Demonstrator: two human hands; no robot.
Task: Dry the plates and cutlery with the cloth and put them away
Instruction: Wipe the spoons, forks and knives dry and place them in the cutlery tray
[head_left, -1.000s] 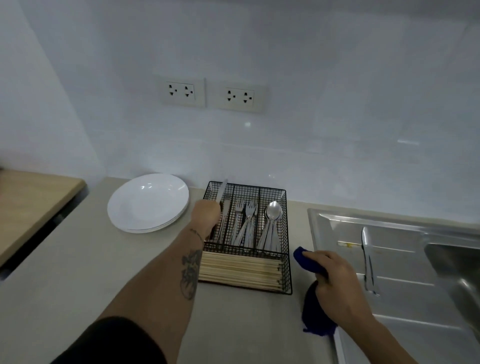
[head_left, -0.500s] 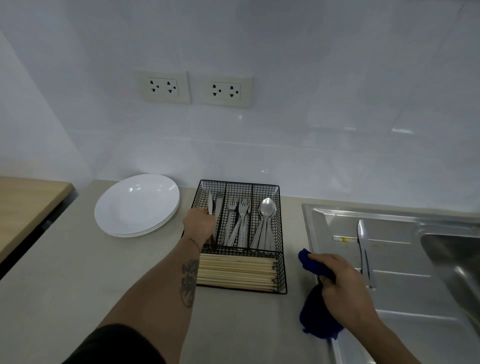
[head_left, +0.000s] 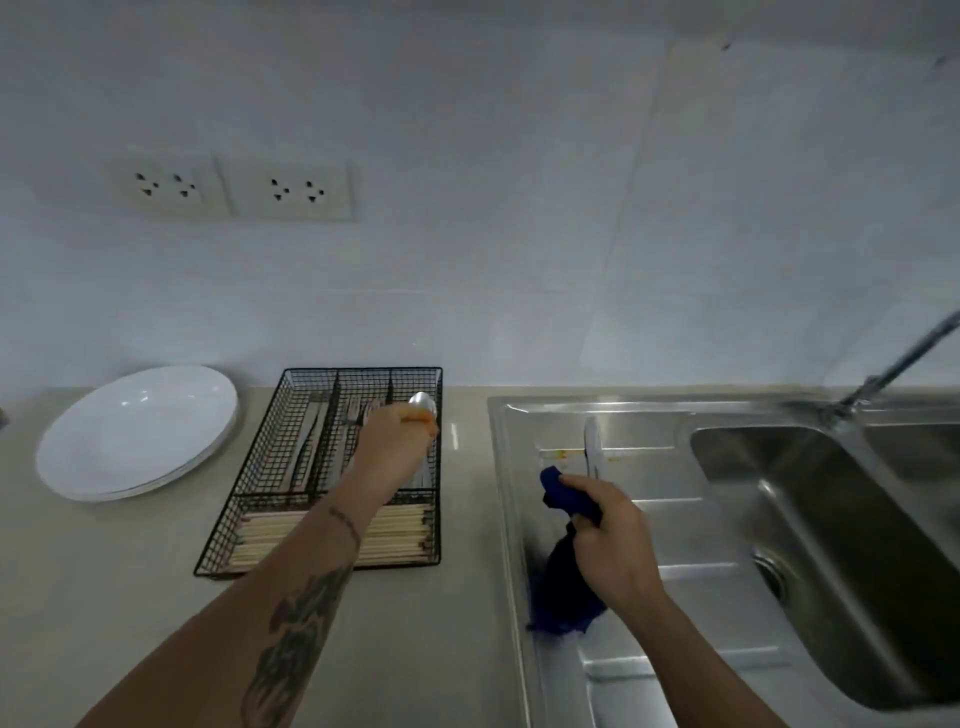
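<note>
Left hand now over spoons in basket

Counts: 2 hands in view, left hand & right hand. 1 blue cloth. 1 stack of white plates, approx 3 rims showing, exact no. unclear. 1 black wire cutlery basket w/ 4 compartments: 3 upright ones at the back, 1 across the front. Knives, forks, spoons inside too blurred to count; chopsticks too many to count. 1 knife on the drainer. 1 steel sink, 1 tap. 2 wall socket plates.
</note>
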